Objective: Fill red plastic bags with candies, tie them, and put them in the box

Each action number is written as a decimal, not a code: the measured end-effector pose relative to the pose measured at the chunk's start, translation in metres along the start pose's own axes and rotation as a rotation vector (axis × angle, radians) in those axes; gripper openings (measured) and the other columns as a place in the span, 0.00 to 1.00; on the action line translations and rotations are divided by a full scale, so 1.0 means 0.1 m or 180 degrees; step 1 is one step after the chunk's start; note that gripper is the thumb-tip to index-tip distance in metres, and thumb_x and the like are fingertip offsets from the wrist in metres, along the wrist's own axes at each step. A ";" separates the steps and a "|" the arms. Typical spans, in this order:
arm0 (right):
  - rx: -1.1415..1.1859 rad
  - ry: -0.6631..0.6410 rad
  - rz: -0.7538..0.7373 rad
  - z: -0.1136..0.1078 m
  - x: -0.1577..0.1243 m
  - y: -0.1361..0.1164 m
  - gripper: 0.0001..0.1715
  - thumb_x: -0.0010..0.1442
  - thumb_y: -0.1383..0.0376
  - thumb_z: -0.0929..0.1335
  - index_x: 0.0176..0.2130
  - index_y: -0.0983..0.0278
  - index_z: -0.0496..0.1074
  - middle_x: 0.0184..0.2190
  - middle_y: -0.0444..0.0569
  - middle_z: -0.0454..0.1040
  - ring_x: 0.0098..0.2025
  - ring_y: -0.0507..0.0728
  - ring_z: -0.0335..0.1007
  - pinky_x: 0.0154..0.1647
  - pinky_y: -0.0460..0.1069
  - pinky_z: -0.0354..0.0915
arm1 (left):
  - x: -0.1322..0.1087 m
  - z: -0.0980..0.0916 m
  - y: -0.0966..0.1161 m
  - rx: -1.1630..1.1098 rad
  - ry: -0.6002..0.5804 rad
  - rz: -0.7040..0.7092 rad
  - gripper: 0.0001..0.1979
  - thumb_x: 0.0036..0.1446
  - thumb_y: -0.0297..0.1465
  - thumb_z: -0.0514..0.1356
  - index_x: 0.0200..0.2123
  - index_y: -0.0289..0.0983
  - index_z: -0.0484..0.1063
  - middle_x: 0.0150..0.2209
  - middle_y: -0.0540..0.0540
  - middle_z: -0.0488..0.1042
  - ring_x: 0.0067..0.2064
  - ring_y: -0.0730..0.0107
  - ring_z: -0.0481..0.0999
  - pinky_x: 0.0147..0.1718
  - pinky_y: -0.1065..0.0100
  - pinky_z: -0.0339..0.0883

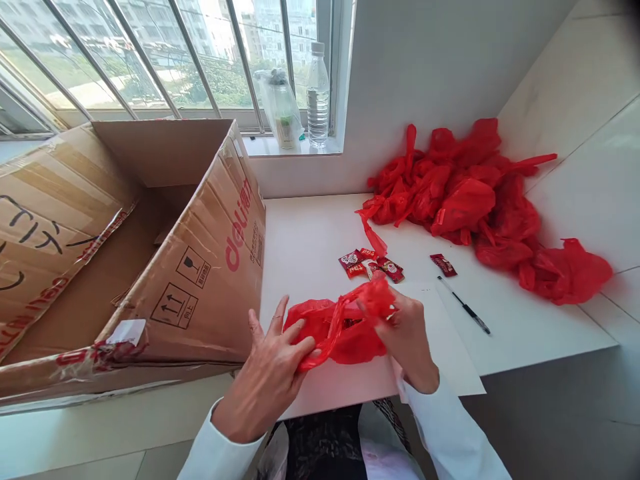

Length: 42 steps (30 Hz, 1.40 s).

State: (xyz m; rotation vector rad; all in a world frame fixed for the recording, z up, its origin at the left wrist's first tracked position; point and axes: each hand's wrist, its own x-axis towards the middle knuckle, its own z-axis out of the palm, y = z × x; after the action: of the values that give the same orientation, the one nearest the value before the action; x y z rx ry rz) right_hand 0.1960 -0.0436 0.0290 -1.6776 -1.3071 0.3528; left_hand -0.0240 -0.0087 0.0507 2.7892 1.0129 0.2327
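Note:
A red plastic bag [357,343] lies on the white table in front of me, with small dark items partly showing through its opening. My right hand [407,333] is closed around the bunched top of the bag at its right side. At the left side, my left hand [275,367] pinches the bag's edge between thumb and forefinger, its other fingers spread and raised. Just beyond the bag is a small cluster of red and dark wrapped sachets [371,264]. A single dark red sachet [443,265] lies apart to the right.
A large open cardboard box [210,280] stands at the left. Many red plastic bags [465,193] are heaped against the wall at the back right. A pen [465,307] lies by white paper [450,360]. A water bottle [318,97] and a bagged cup [286,120] stand on the windowsill.

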 end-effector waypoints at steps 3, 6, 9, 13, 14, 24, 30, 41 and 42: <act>0.0921 0.0280 0.0582 -0.28 0.02 0.11 0.10 0.53 0.59 0.70 0.35 0.61 0.72 0.31 0.46 0.74 0.31 0.54 0.69 0.31 0.48 0.65 | -0.18 0.01 0.07 0.0057 0.0104 0.0074 0.13 0.56 0.21 0.50 0.27 0.39 0.72 0.58 0.40 0.65 0.68 0.33 0.39 0.48 0.19 0.39; 0.1547 0.0261 0.0746 -0.59 0.01 0.21 0.17 0.49 0.60 0.73 0.40 0.60 0.71 0.32 0.47 0.73 0.32 0.54 0.69 0.30 0.47 0.66 | -0.29 -0.05 0.13 -0.0111 0.0132 0.0174 0.11 0.57 0.24 0.54 0.26 0.39 0.73 0.65 0.42 0.53 0.68 0.35 0.32 0.52 0.23 0.39; 0.1658 0.0471 0.0708 -0.80 -0.04 0.22 0.18 0.46 0.64 0.75 0.39 0.58 0.72 0.33 0.46 0.72 0.34 0.53 0.68 0.32 0.46 0.67 | -0.29 -0.09 0.11 -0.0412 0.0061 0.0278 0.10 0.57 0.30 0.58 0.25 0.39 0.75 0.68 0.43 0.49 0.68 0.36 0.32 0.54 0.25 0.39; 0.1260 0.0113 0.0427 -0.95 -0.12 0.10 0.19 0.49 0.64 0.74 0.43 0.55 0.74 0.38 0.47 0.72 0.35 0.52 0.68 0.33 0.45 0.67 | -0.25 -0.03 0.02 -0.1047 0.0219 0.0202 0.19 0.57 0.41 0.58 0.18 0.38 0.73 0.67 0.43 0.52 0.69 0.41 0.34 0.57 0.31 0.41; 0.1139 -0.0149 0.0308 -0.98 -0.13 0.05 0.21 0.50 0.64 0.73 0.46 0.53 0.73 0.38 0.48 0.72 0.33 0.52 0.68 0.32 0.45 0.68 | -0.25 0.00 0.02 -0.1233 0.0364 0.0084 0.20 0.59 0.39 0.56 0.19 0.39 0.74 0.67 0.44 0.52 0.69 0.44 0.36 0.58 0.33 0.42; -0.0336 -0.2039 -0.1122 -1.04 -0.14 -0.05 0.20 0.61 0.69 0.61 0.38 0.49 0.78 0.39 0.50 0.68 0.24 0.50 0.64 0.24 0.48 0.65 | -0.13 0.15 0.23 -0.1744 0.1534 -0.0990 0.11 0.63 0.30 0.52 0.39 0.42 0.76 0.56 0.48 0.70 0.66 0.57 0.55 0.61 0.51 0.56; -0.2369 -0.1008 -0.1152 -0.72 -0.36 -0.08 0.22 0.54 0.61 0.67 0.49 0.58 0.70 0.42 0.52 0.67 0.18 0.50 0.63 0.13 0.48 0.59 | -0.11 0.20 0.18 -0.0451 0.1774 -0.0954 0.04 0.55 0.32 0.60 0.28 0.39 0.72 0.51 0.43 0.71 0.57 0.50 0.64 0.55 0.50 0.61; 0.0083 -0.2387 -0.0770 -1.11 0.27 0.32 0.18 0.54 0.53 0.71 0.46 0.50 0.75 0.50 0.48 0.69 0.49 0.58 0.69 0.52 0.53 0.65 | -0.12 0.07 0.09 -0.4783 0.1504 -0.2678 0.14 0.40 0.32 0.68 0.24 0.39 0.62 0.46 0.48 0.74 0.50 0.57 0.74 0.36 0.68 0.74; 0.0257 -0.2288 -0.0606 -1.12 0.33 0.38 0.15 0.57 0.52 0.69 0.43 0.53 0.77 0.48 0.48 0.72 0.47 0.57 0.70 0.51 0.53 0.66 | -0.10 0.05 0.11 -0.5115 0.1544 -0.2900 0.15 0.38 0.31 0.68 0.24 0.40 0.62 0.45 0.48 0.75 0.50 0.56 0.75 0.36 0.67 0.75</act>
State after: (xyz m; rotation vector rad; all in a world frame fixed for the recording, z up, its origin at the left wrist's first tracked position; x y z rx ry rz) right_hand 0.3105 -0.0693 0.0657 -1.3828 -1.9211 0.9373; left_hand -0.0241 -0.0242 0.0472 0.7605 1.1888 0.9988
